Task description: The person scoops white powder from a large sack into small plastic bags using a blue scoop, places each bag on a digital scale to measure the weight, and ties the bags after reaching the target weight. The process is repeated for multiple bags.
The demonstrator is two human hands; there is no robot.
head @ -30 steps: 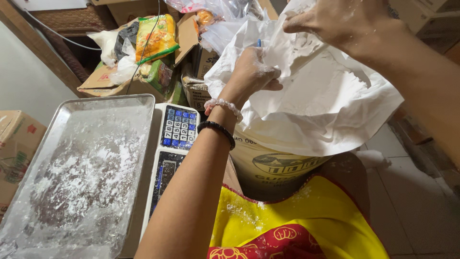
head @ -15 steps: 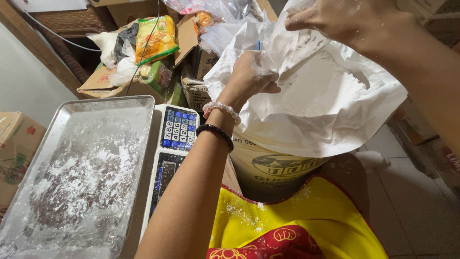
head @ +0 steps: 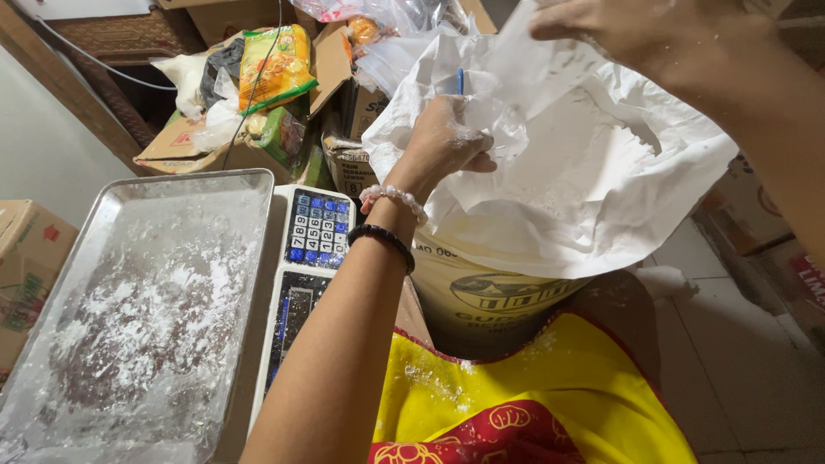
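- Left hand [head: 443, 137]: fingers curled shut on the near edge of the white liner bag [head: 593, 206].
- Right hand [head: 627, 30]: pinching the liner's upper edge, lifted.
- Liner bag: open, white powder inside, seated in a tan sack [head: 481, 301] beside the scale [head: 309, 258].
- Metal tray [head: 249, 185]: dusted with powder.

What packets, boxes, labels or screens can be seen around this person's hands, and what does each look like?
Sack: tan, dark round emblem, white liner gripped by left hand and right hand.
Scale: beside the sack, white, blue and white keys, dark display.
Snack packet: yellow-green, atop an open brown carton.
Cardboard box: far left, brown, red and green print.
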